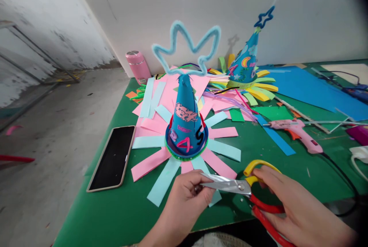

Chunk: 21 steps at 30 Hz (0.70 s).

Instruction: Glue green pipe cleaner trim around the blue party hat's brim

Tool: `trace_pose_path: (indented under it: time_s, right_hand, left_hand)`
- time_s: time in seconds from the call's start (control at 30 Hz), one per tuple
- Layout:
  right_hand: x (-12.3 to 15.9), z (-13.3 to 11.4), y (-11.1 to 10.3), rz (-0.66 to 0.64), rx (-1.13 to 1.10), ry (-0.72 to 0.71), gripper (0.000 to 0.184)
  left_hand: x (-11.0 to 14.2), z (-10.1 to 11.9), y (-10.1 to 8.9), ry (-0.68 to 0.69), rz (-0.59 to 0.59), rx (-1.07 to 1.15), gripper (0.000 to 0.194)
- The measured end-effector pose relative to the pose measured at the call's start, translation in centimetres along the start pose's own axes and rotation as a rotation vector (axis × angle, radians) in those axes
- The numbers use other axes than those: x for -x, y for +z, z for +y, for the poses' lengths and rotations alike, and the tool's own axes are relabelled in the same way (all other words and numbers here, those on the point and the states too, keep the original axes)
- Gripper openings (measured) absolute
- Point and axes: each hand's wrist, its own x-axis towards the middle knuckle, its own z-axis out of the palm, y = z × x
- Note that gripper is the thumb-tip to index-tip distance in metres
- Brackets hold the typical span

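Note:
A blue paper cone hat (186, 124) stands on the green table (115, 216), ringed by pink and pale blue paper strips (149, 162). A pale blue pipe-cleaner star (186, 48) rises from its tip. Just in front of it, my right hand (299, 208) grips scissors (230, 185) by their red and yellow handles, blades pointing left and nearly closed. My left hand (184, 197) is curled at the blade tips, pinching something small and dark that I cannot make out.
A black phone (113, 157) lies left of the hat. A pink glue gun (299, 132) with its cable lies at the right. Behind are a second decorated cone hat (247, 63), loose paper strips, a blue sheet (310, 86) and a pink bottle (138, 67).

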Motion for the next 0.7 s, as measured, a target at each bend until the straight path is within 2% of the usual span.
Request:
trace_pose_path:
  time_s: [0.3,0.53,0.7]
  right_hand:
    - [-0.03,0.42,-0.13,0.036,-0.050,-0.013,0.047]
    - [0.47,0.57,0.24,0.035,-0.022,0.006,0.047]
    - [0.70,1.02,0.68,0.101,-0.001,-0.025,0.049]
  left_hand:
    - [-0.38,-0.08,-0.06,-0.006,-0.019,0.043,0.011]
    - [-0.50,0.06,0.22,-0.091,-0.034,0.095,0.011]
    - [-0.59,-0.07,0.29,-0.114,-0.040,0.091,0.010]
